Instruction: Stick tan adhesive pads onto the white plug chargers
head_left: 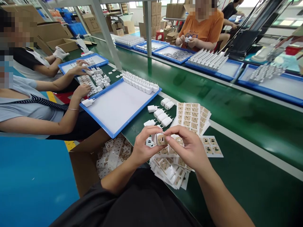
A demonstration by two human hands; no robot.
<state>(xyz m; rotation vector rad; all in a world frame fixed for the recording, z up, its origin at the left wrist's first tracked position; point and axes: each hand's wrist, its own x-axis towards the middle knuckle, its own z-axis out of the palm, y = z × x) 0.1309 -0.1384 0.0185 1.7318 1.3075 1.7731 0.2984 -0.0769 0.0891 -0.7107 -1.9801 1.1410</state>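
Observation:
A white plug charger [155, 138] is gripped between the thumb and fingers of my left hand [145, 143], its end face turned toward me. On that face lies a tan sticker [161, 139] with a small slot in it. My right hand [189, 145] pinches at the sticker's right edge with thumb and forefinger; whether it holds the sticker or only presses it I cannot tell. Beneath both hands is a loose pile of tan sticker sheets [167, 165]. More sticker sheets [188, 116] lie just beyond. Several white chargers [162, 116] with two pins rest behind my left hand.
A blue-rimmed tray [139, 123] holds rows of chargers [139, 82] at its far side. Below the table edge a cardboard box [81, 167] contains used sheets. Two people sit at the left; a person in orange [203, 26] works across the green bench beside more trays [213, 73].

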